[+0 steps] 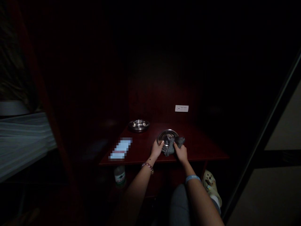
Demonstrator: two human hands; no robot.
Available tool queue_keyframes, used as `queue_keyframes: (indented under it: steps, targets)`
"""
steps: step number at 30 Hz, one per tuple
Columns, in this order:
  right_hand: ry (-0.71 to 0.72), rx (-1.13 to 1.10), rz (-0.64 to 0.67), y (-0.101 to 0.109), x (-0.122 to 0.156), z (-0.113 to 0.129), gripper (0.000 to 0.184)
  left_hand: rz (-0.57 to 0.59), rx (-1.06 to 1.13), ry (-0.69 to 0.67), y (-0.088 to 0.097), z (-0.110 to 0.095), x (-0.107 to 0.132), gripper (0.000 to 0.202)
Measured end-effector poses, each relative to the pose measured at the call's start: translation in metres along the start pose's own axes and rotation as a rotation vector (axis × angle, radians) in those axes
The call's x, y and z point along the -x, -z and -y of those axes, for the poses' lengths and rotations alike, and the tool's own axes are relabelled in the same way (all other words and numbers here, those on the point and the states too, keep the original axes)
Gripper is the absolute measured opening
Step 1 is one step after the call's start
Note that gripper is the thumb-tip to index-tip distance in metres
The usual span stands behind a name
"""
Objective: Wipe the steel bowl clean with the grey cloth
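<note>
At dark-red bench (143, 145), grips steel bowl (166, 139) by eight o'clock edge with left hand (157, 149), clutches gray cloth (171, 148) at four with right hand (182, 153).

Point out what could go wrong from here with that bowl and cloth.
1. The left hand grips the metal bowl at its side, near the front edge of the red-brown shelf; if that grip slips, the bowl might fall off.
2. The right hand holds the bunched grey cloth against the bowl, so it could snag and tug the bowl sideways.
3. Light is dim, so marks may be missed.
</note>
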State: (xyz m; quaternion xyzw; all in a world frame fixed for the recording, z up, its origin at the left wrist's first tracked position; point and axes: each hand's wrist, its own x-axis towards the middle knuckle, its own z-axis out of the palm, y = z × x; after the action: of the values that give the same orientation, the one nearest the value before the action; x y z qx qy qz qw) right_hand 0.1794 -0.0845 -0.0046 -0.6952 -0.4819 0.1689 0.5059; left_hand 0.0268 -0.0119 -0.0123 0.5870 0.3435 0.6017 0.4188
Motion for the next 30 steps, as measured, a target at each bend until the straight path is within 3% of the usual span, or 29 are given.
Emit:
queue_keyframes:
  steps: [9,19,30]
  targets:
    - [-0.027,0.024,-0.008,-0.0001,-0.0003,-0.0001,0.051,-0.021,-0.068,-0.008,-0.0006,0.0023,-0.0007,0.013]
    - [-0.013,0.014,-0.01,0.0014,0.0004,0.0014,0.05,0.015,0.045,0.005,-0.0014,0.0009,0.0009,0.027]
    - [-0.015,0.028,-0.013,0.0031,0.0035,0.0052,0.051,0.01,0.03,0.027,-0.0023,-0.0009,0.0002,0.026]
